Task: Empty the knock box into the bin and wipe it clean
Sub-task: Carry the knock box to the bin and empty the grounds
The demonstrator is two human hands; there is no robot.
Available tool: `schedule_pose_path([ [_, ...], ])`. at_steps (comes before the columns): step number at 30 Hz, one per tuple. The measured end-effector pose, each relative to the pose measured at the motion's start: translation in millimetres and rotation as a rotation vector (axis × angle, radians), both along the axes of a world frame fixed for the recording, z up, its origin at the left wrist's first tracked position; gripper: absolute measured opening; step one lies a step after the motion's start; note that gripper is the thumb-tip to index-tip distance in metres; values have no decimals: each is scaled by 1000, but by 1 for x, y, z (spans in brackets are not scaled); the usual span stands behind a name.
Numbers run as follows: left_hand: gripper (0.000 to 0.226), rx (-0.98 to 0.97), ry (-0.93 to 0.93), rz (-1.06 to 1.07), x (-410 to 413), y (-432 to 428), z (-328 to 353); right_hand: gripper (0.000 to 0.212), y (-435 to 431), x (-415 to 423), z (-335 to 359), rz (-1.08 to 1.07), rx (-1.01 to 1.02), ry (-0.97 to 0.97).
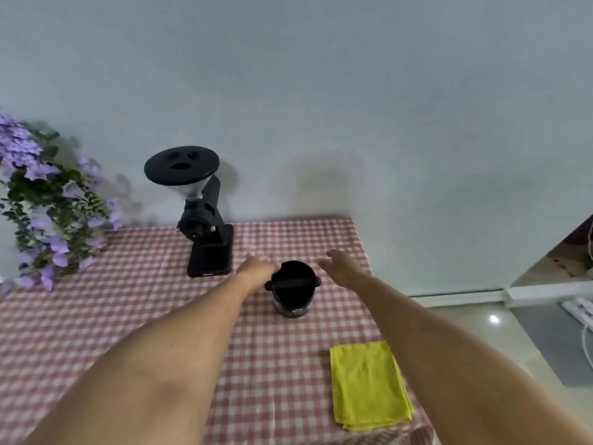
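Note:
A black round knock box (292,289) with a bar across its mouth stands upright on the red-and-white checked tablecloth (128,316). My left hand (256,268) is at its left rim, touching or nearly touching it, fingers loosely curled. To the box's right, a little apart from it, my right hand (341,266) hovers with fingers spread. A folded yellow cloth (369,385) lies near the table's front right corner. No bin is in view.
A black coffee grinder (200,213) stands at the back of the table against the pale wall. Purple flowers (38,200) hang over the left side. The table's right edge drops to a tiled floor (481,332) with a white power strip (580,311).

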State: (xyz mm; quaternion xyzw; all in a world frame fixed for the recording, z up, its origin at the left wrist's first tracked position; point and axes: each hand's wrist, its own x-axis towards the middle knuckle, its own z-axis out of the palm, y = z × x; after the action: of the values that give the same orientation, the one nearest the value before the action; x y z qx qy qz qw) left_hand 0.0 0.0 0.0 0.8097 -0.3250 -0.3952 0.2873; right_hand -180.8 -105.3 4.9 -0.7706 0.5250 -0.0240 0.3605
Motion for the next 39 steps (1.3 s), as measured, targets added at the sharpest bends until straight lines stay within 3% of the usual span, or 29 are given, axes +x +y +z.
schedule_pose_path([
  [4,60,22,112,99,0,2,-34,55,7,2,-26,-46,115,-20],
  [9,57,3,101,185,10,-3,-69,47,5,8,-52,-54,161,-79],
  [12,48,-25,98,218,12,-5,-73,31,5,10,-57,-42,116,-103],
  [17,49,-34,121,229,9,-7,-60,25,6,13,-57,-103,134,-130],
  [21,58,-61,162,164,6,-8,-41,23,3,7,-43,-134,107,-144],
  [25,61,-49,190,18,1,-14,-11,34,0,-5,-19,-143,12,-97],
  [28,51,-22,219,-83,-6,-21,12,38,3,-22,10,-137,-85,-62],
  [31,40,-25,299,-146,-13,-26,28,30,10,-41,36,-121,-147,-43],
  [33,49,-21,353,-185,-18,-31,36,31,15,-55,50,-119,-175,-48],
  [37,93,-5,460,-251,-37,-41,46,35,26,-82,71,-114,-206,-65],
  [39,98,17,530,-310,-51,-44,50,35,31,-97,78,-109,-198,-83],
])
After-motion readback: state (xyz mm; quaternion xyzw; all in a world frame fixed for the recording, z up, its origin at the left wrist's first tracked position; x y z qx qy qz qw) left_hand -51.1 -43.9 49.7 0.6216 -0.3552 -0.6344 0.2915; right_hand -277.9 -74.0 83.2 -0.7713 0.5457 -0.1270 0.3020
